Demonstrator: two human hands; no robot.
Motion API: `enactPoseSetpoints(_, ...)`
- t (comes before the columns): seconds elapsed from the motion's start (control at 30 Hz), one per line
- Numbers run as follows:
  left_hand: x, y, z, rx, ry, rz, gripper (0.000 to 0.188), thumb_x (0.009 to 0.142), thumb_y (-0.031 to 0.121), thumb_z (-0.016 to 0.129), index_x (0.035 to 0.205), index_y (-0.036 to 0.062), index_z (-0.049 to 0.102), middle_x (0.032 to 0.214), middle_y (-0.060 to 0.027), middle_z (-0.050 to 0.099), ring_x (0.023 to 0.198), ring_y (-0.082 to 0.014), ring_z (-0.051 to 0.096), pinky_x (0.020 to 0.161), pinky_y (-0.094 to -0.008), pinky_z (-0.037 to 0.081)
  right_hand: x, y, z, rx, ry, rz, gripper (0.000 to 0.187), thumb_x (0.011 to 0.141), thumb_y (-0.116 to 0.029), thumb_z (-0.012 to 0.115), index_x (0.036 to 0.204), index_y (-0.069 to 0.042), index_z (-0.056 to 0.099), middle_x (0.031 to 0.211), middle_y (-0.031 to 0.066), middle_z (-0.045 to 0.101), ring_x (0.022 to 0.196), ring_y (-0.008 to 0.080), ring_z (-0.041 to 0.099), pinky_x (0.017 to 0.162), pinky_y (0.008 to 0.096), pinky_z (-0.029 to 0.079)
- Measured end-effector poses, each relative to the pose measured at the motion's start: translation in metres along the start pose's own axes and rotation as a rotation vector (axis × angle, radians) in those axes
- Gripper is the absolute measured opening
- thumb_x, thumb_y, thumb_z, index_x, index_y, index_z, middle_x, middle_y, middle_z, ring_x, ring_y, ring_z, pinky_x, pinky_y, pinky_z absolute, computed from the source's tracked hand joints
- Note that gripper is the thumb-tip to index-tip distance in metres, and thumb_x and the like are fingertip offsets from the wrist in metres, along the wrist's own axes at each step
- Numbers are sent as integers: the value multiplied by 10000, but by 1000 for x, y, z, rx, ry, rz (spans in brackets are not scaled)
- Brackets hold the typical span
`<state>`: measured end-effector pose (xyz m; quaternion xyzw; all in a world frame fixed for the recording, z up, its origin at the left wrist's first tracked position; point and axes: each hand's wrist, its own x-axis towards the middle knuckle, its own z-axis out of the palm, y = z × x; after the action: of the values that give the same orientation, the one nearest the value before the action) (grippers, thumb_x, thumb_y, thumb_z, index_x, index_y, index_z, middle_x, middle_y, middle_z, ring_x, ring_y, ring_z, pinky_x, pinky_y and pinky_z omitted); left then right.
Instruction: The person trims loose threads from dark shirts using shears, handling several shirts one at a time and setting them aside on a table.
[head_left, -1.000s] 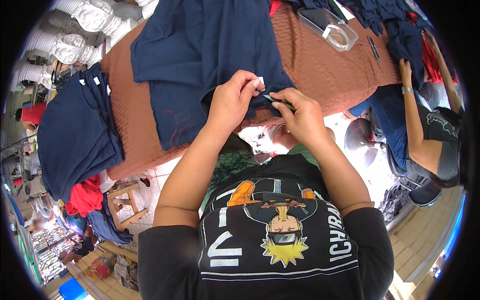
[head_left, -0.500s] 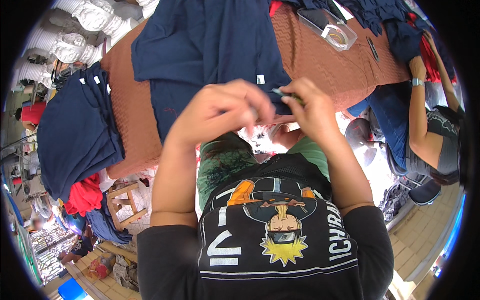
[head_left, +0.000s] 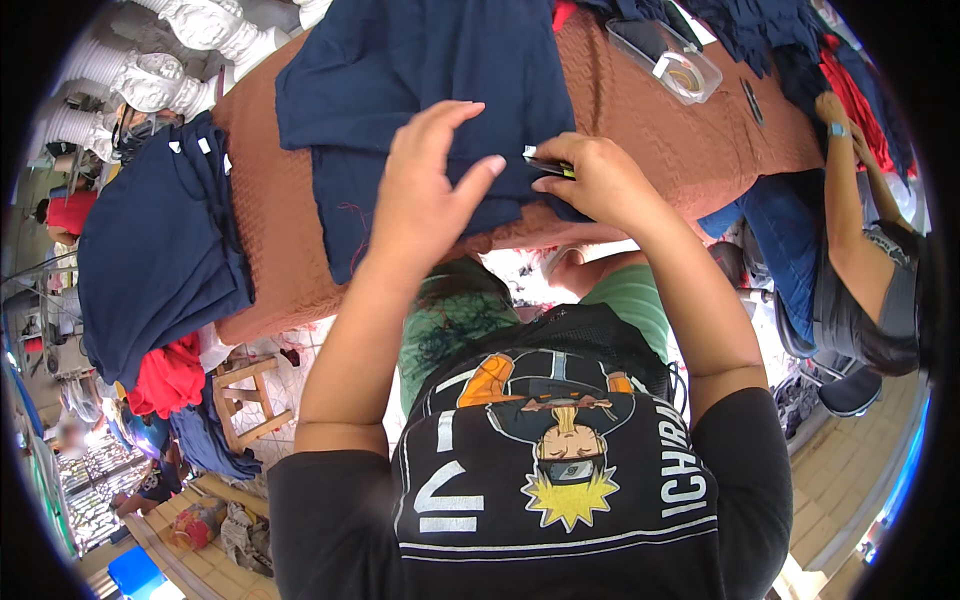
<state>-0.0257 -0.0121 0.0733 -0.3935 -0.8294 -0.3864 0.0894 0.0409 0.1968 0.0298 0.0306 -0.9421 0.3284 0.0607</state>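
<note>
A navy blue garment (head_left: pixel 430 70) lies spread over the table, its near edge hanging toward my lap. Over its lower part my left hand (head_left: pixel 420 190) is raised, thumb and fingers apart, holding nothing. My right hand (head_left: pixel 605 180) is closed around what look like small thread snips (head_left: pixel 553 168), dark with a yellow-green part and pointing left. Their tip is beside a small white label (head_left: pixel 529 152) on the garment; whether they touch it I cannot tell. Loose reddish threads (head_left: pixel 352 212) rest on the cloth left of my left hand.
Brown textured cloth (head_left: pixel 690 150) covers the table. A clear plastic box (head_left: pixel 690 75) with a tape roll and a dark slim tool (head_left: pixel 752 102) lie at the right. Navy garments (head_left: pixel 160 240) hang over the left end. A co-worker (head_left: pixel 860 250) handles cloth at the far right.
My left hand has moved left and up, away from my right hand, and its fingers have spread. My right hand has turned and shifted slightly up and left, still holding the snips.
</note>
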Motion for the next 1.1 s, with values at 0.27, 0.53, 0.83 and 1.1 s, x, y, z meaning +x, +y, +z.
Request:
enactPoseSetpoints(0.27, -28, -4, 35, 214, 129, 70, 548, 645, -37, 646, 1171, 111, 604, 1165, -58, 568, 1091, -265, 526, 936, -403, 377, -71, 50, -138, 107, 841, 227, 260, 802, -71, 706, 1053, -33, 648, 953, 36, 683, 920, 129, 629, 806, 242, 478)
enactPoseSetpoints(0.53, -20, 9, 37, 18, 191, 121, 476, 618, -12, 679, 1071, 135, 655, 1068, -13, 577, 981, -222, 550, 866, -386, 394, -36, -51, -8, -74, 270, -72, 509, 694, -210, 808, 1155, -118, 614, 1068, 104, 663, 878, 286, 670, 745, 381, 537)
enactPoseSetpoints(0.83, -79, -52, -21, 299, 265, 13, 334, 654, -64, 588, 934, 111, 637, 993, -78, 609, 981, -291, 571, 892, -392, 409, -27, 51, -92, 172, 962, 134, 336, 807, 97, 514, 1053, -41, 695, 940, 22, 670, 849, 72, 597, 771, 208, 460)
enactPoseSetpoints(1.1, -103, -40, -21, 148, 110, 143, 139, 744, 6, 657, 830, 114, 669, 914, -26, 655, 880, -210, 610, 809, -373, 442, -50, 110, -82, -448, 456, 536, 336, 804, -206, 677, 1120, -94, 655, 1056, 170, 681, 1002, 355, 646, 839, 434, 497)
